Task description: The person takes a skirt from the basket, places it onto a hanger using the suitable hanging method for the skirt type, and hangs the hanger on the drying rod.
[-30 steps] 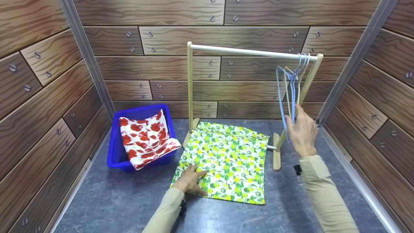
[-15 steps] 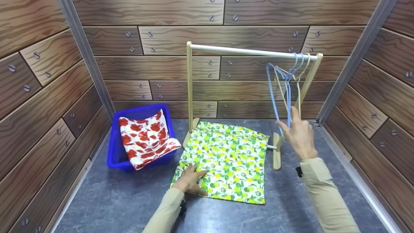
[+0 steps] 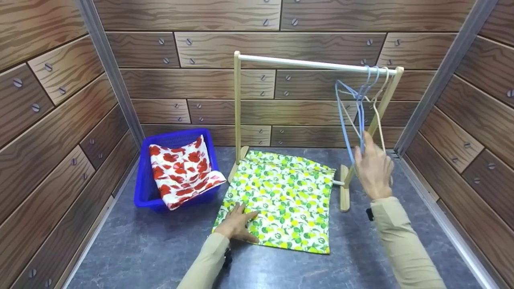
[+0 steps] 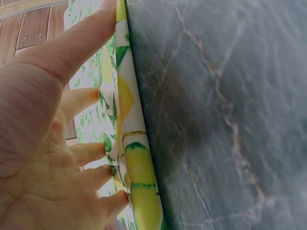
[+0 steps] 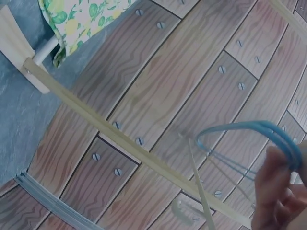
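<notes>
My left hand [image 3: 237, 224] lies with fingers spread on the near left corner of a lemon-print cloth [image 3: 285, 200], which is laid out flat. In the left wrist view the thumb and fingertips rest along the edge of the cloth [image 4: 123, 100]. My right hand [image 3: 374, 170] pinches the blue hangers [image 3: 358, 96] low down, between thumb and fingers; the right wrist view shows the blue wire [image 5: 259, 125] in that grip. Their hooks still hang on the rack's rail [image 3: 301, 63]. A cream hanger [image 3: 380, 120] hangs just to their right, partly behind the hand.
A blue basket [image 3: 140, 176] on the left holds a white cloth with red flowers [image 3: 178, 166], one corner over the rim. The wooden rack's left post [image 3: 237, 108] and right foot [image 3: 344, 194] stand behind and beside the lemon-print cloth. Wood-patterned walls [image 3: 192, 84] enclose the grey surface.
The blue hangers swung left, then slightly back right, and the cream hanger now stands farther apart from them. My right hand has closed onto the blue hangers. My left hand stays put.
</notes>
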A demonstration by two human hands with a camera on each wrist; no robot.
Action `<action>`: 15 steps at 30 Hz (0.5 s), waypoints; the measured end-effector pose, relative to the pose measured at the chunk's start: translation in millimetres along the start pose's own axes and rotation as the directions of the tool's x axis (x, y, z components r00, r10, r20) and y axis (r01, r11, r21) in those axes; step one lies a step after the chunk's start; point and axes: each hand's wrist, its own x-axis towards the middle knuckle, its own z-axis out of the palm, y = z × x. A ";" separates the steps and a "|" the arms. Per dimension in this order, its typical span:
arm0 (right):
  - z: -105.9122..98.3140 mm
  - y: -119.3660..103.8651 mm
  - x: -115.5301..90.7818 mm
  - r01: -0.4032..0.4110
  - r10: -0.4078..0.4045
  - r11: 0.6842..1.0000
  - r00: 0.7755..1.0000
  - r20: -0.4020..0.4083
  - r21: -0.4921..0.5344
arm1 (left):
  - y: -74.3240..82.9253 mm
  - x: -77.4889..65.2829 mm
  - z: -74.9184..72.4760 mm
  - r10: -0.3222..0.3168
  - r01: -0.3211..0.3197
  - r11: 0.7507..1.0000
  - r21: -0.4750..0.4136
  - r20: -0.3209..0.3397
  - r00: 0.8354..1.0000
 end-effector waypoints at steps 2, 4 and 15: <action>-0.6 -1.2 5.2 -0.006 0.006 1.000 0.998 -0.059 0.002 | -0.2 -0.4 0.2 0.003 -0.003 1.000 -0.002 0.001 1.000; -1.1 -1.5 10.5 0.002 -0.002 1.000 0.993 -0.115 0.008 | -0.5 -0.6 0.6 0.006 -0.006 1.000 -0.003 -0.001 1.000; -3.1 2.8 20.1 0.045 -0.039 0.999 0.981 -0.190 0.025 | 0.4 -1.4 1.3 -0.001 0.001 1.000 -0.019 -0.001 1.000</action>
